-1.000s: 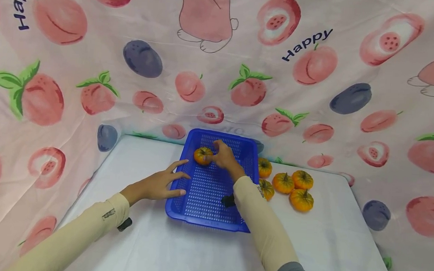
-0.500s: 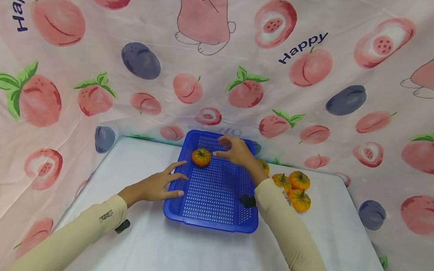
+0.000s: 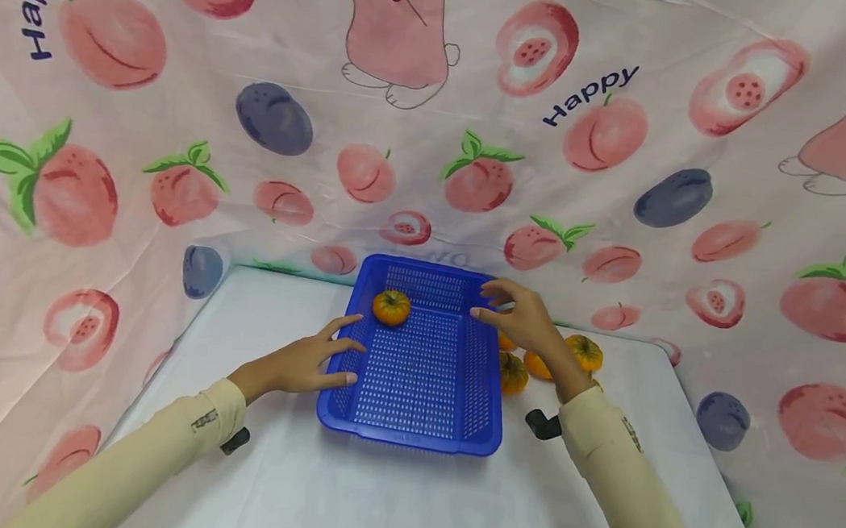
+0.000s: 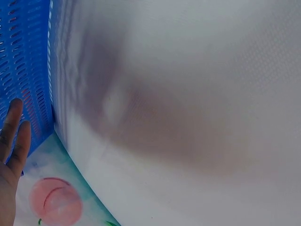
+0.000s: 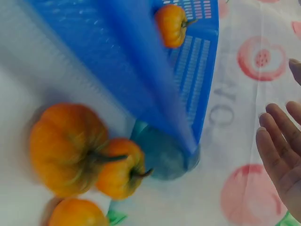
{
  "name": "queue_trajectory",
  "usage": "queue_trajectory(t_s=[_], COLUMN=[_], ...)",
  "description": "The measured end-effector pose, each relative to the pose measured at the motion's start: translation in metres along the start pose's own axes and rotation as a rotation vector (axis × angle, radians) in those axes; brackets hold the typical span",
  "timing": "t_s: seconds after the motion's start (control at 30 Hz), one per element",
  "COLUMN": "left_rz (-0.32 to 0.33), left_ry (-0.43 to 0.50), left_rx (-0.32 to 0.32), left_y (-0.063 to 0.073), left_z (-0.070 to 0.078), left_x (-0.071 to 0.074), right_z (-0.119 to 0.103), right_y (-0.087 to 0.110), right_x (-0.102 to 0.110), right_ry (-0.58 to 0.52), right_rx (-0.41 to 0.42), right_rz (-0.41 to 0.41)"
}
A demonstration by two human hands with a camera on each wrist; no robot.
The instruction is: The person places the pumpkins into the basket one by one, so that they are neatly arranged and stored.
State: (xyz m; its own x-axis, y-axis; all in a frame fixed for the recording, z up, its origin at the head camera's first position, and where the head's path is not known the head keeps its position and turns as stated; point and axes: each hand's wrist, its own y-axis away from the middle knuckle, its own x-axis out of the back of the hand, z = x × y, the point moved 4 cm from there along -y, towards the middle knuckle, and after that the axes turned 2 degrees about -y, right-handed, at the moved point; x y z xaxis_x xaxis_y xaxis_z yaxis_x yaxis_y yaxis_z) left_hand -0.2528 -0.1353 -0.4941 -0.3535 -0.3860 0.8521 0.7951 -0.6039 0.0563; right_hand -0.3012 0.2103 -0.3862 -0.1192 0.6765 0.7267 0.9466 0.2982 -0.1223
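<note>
A blue plastic basket (image 3: 412,437) with perforated walls sits on the table. One small orange pumpkin (image 3: 391,307) lies inside it at the back left. My left hand (image 3: 304,363) is at the basket's left rim with fingers spread; the left wrist view has its fingers (image 4: 19,148) against the slotted blue wall. Over the right rim is my right hand (image 3: 525,317), fingers loosely bent and holding nothing. Below and beyond it, several pumpkins (image 3: 513,374) stand to the right of the basket, partly hidden by the hand and forearm. The right wrist view catches a large pumpkin (image 5: 68,149) close up.
A white cloth covers the table (image 3: 408,509). Behind and at both sides hangs a pink curtain (image 3: 414,175) printed with fruit and rabbits, close to the basket's back rim. A black wrist camera mount (image 3: 542,424) sticks out below my right sleeve.
My right hand has left the pumpkin in the basket and moved right, across to the basket's right rim. My left hand has stayed at the left rim.
</note>
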Motion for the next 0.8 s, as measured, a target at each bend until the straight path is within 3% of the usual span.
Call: queue_trajectory(t_s=[0.37, 0.8], left_rz=[-0.004, 0.001], left_ry=[0.020, 0.002], left_rx=[-0.007, -0.015], left_y=[0.003, 0.001], left_z=[0.003, 0.001], left_x=[-0.001, 0.000], right_z=[0.041, 0.101], right_y=[0.038, 0.080], right_x=[0.019, 0.050], right_ry=[0.014, 0.106], right_rx=[0.021, -0.157], right_rz=[0.073, 0.064])
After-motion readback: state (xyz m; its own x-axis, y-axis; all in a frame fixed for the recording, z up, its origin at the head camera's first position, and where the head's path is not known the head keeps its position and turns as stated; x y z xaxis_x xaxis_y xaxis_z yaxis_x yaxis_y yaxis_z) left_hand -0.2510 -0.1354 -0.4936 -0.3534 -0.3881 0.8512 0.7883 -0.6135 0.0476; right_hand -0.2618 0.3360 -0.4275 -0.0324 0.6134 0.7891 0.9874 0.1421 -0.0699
